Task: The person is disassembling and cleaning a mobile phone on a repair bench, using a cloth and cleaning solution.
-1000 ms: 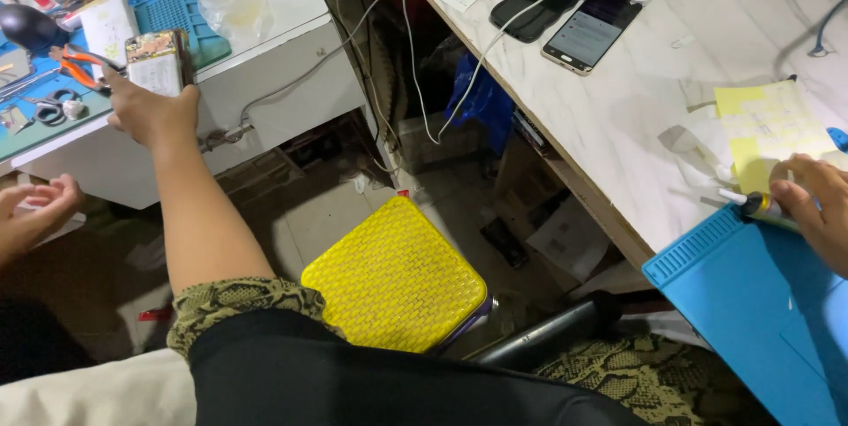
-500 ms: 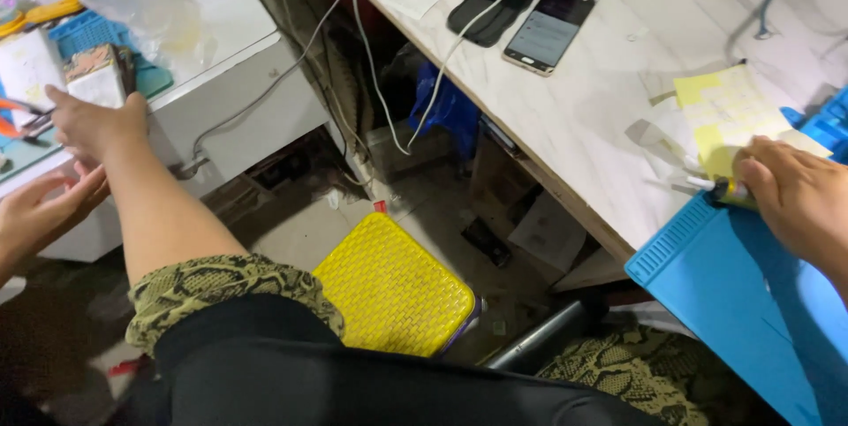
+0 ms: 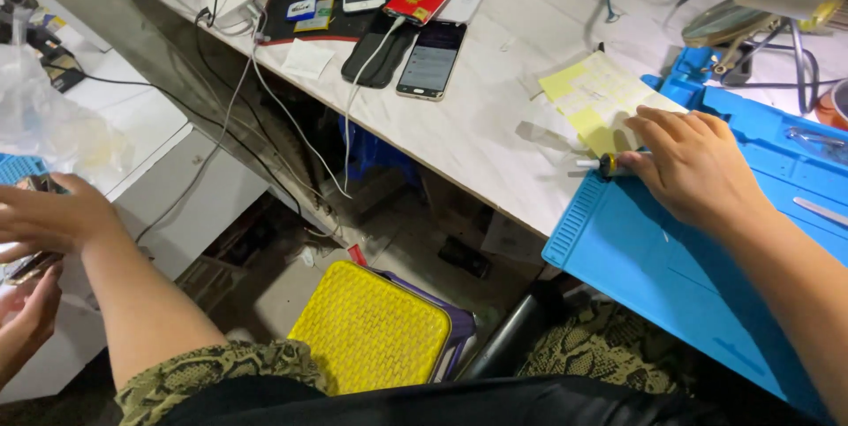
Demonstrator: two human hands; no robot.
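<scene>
While the right hand (image 3: pixel 698 165) pinches it, the screwdriver (image 3: pixel 605 164) touches the blue mat (image 3: pixel 671 276).

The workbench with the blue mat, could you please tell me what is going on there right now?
A person sits between two work surfaces. Their right hand rests at the edge of the blue silicone work mat, fingertips on a small black-tipped tool beside a yellow sheet of paper. Their left hand reaches out to the white side table, where another person's hand meets it around a small dark object, too blurred to identify. A yellow woven stool stands below.
</scene>
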